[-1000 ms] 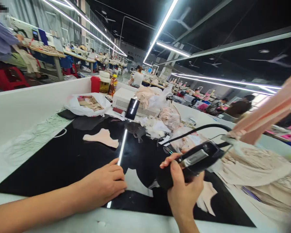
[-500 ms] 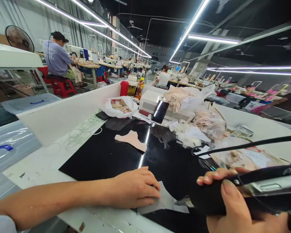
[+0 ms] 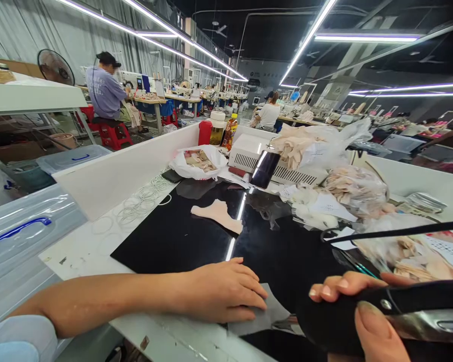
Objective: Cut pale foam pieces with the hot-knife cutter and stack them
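Observation:
My left hand lies palm down at the table's near edge, fingers loosely spread over a thin grey-white sheet piece. My right hand is wrapped around a bulky black tool with silver trim; its exact kind is unclear. A metal screw or rivet shows on its side. The tool's dark rounded front hides the right end of the sheet piece, beside a shiny strip. Further up the glossy black work surface rests a cut piece of beige fabric.
Pale elastic loops lie at left. Behind are a white bag of scraps, a phone, a vented white box and bottles. Bagged fabric pieces and a black cable are at right. A co-worker sits back left.
The camera view has turned, so the scene sits further right. My left hand still rests on the sheet piece, and my right hand still grips the black tool.

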Action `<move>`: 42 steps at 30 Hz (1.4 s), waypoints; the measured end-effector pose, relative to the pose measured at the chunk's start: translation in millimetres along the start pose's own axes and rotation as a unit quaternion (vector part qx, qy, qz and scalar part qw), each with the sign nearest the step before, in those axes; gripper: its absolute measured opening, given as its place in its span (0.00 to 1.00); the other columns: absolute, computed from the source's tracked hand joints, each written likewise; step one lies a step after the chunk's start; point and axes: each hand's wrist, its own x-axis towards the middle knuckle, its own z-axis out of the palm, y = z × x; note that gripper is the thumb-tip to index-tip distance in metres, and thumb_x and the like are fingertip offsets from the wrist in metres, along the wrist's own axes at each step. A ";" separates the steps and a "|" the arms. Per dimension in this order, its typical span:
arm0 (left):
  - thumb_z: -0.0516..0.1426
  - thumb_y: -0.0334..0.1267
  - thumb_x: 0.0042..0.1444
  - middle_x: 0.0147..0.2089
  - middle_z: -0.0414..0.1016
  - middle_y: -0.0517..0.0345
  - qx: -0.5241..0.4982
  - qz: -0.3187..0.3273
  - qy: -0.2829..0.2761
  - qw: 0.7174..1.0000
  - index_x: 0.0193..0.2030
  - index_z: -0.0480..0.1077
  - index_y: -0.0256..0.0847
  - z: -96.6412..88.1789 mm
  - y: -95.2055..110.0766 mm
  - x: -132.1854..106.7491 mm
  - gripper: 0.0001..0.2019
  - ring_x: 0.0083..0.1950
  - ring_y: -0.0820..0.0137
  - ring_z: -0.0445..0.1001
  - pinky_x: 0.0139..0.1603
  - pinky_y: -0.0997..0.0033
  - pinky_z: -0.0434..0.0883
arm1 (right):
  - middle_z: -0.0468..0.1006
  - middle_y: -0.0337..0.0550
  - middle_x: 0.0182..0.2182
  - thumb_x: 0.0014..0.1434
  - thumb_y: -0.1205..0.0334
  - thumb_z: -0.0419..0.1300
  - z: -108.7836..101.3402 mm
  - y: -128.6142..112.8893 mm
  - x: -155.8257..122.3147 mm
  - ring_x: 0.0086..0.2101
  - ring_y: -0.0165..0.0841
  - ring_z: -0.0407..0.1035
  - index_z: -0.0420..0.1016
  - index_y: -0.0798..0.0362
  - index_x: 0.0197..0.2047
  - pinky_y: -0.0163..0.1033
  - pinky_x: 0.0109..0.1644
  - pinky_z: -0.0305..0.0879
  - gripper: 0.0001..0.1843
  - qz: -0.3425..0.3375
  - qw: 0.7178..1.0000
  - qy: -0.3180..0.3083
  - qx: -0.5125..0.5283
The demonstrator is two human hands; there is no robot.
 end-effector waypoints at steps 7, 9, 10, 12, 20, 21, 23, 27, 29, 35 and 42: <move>0.55 0.40 0.70 0.63 0.74 0.54 -0.001 0.004 0.023 1.000 0.59 0.74 0.40 3.4 -2.8 -1.5 0.15 0.68 0.62 0.67 0.77 0.53 0.47 | 0.72 0.36 0.30 0.44 0.57 0.75 4.8 -7.7 -8.6 0.28 0.37 0.68 0.73 0.44 0.45 0.51 0.32 0.74 0.25 0.010 1.000 0.021 0.009; 0.55 0.40 0.70 0.63 0.75 0.54 0.001 0.007 0.025 1.000 0.58 0.74 0.40 4.2 -3.3 -2.0 0.15 0.68 0.62 0.67 0.77 0.53 0.47 | 0.71 0.36 0.30 0.44 0.58 0.74 12.9 -11.6 -10.9 0.29 0.37 0.68 0.73 0.45 0.45 0.50 0.33 0.73 0.25 -0.004 0.999 0.049 0.000; 0.55 0.40 0.70 0.63 0.75 0.54 0.001 0.007 0.024 1.000 0.58 0.74 0.40 4.3 -3.4 -2.3 0.14 0.68 0.62 0.67 0.77 0.53 0.47 | 0.71 0.36 0.30 0.43 0.58 0.74 16.2 -13.0 -11.6 0.29 0.37 0.68 0.73 0.45 0.45 0.50 0.32 0.73 0.25 -0.009 0.998 0.057 -0.001; 0.55 0.40 0.70 0.63 0.75 0.53 0.001 0.005 0.024 1.000 0.58 0.74 0.41 4.3 -3.5 -2.8 0.14 0.68 0.63 0.68 0.77 0.53 0.48 | 0.71 0.37 0.30 0.44 0.57 0.74 19.5 -14.7 -12.6 0.30 0.37 0.68 0.73 0.45 0.45 0.49 0.32 0.73 0.25 -0.007 0.999 0.052 -0.001; 0.55 0.41 0.70 0.63 0.75 0.54 -0.006 -0.016 0.025 1.000 0.60 0.73 0.43 3.4 -4.1 -1.4 0.15 0.68 0.62 0.68 0.77 0.49 0.48 | 0.71 0.39 0.33 0.47 0.57 0.75 14.6 -11.8 -15.0 0.32 0.39 0.69 0.72 0.45 0.47 0.51 0.33 0.75 0.25 -0.006 0.999 0.033 -0.030; 0.55 0.41 0.70 0.64 0.74 0.54 -0.001 -0.023 0.028 0.999 0.60 0.72 0.43 3.1 -4.1 -0.7 0.15 0.68 0.62 0.67 0.77 0.48 0.48 | 0.71 0.40 0.33 0.47 0.57 0.75 14.8 -10.4 -13.2 0.32 0.39 0.70 0.72 0.45 0.47 0.51 0.34 0.75 0.25 -0.017 0.999 0.037 -0.035; 0.55 0.41 0.70 0.65 0.72 0.53 0.002 -0.040 0.038 0.998 0.61 0.72 0.43 1.6 -3.7 0.4 0.16 0.70 0.60 0.65 0.76 0.47 0.50 | 0.72 0.40 0.33 0.47 0.57 0.75 15.6 -7.7 -7.7 0.33 0.39 0.70 0.71 0.46 0.47 0.51 0.35 0.75 0.26 -0.033 0.998 0.044 -0.043; 0.58 0.42 0.68 0.68 0.69 0.54 -0.042 -0.038 0.021 0.998 0.63 0.70 0.45 -5.8 -0.6 0.0 0.19 0.74 0.59 0.59 0.76 0.46 0.48 | 0.74 0.40 0.33 0.46 0.56 0.75 19.3 -7.5 1.4 0.32 0.39 0.71 0.72 0.45 0.47 0.52 0.38 0.73 0.26 -0.022 0.996 0.072 -0.038; 0.59 0.43 0.67 0.68 0.69 0.56 -0.071 -0.031 -0.006 0.997 0.65 0.68 0.47 -10.2 0.8 -1.6 0.20 0.75 0.60 0.56 0.77 0.45 0.46 | 0.73 0.39 0.32 0.46 0.57 0.74 21.9 -10.9 0.7 0.30 0.38 0.70 0.72 0.45 0.46 0.52 0.37 0.73 0.24 -0.028 0.996 0.079 -0.034; 0.60 0.45 0.66 0.71 0.65 0.56 -0.079 -0.027 -0.045 0.995 0.66 0.67 0.48 -14.2 -1.7 -5.6 0.23 0.77 0.58 0.53 0.77 0.44 0.43 | 0.73 0.37 0.30 0.43 0.59 0.74 25.4 -14.8 -11.2 0.30 0.38 0.70 0.71 0.46 0.44 0.50 0.33 0.74 0.25 -0.002 0.998 0.065 -0.003; 0.59 0.44 0.66 0.71 0.65 0.56 -0.067 -0.020 -0.052 0.996 0.66 0.67 0.46 -15.8 -2.0 -2.9 0.23 0.76 0.58 0.54 0.76 0.42 0.45 | 0.74 0.39 0.33 0.45 0.57 0.75 21.4 -7.0 -12.4 0.32 0.40 0.72 0.72 0.46 0.47 0.54 0.36 0.75 0.27 0.010 0.998 0.051 -0.023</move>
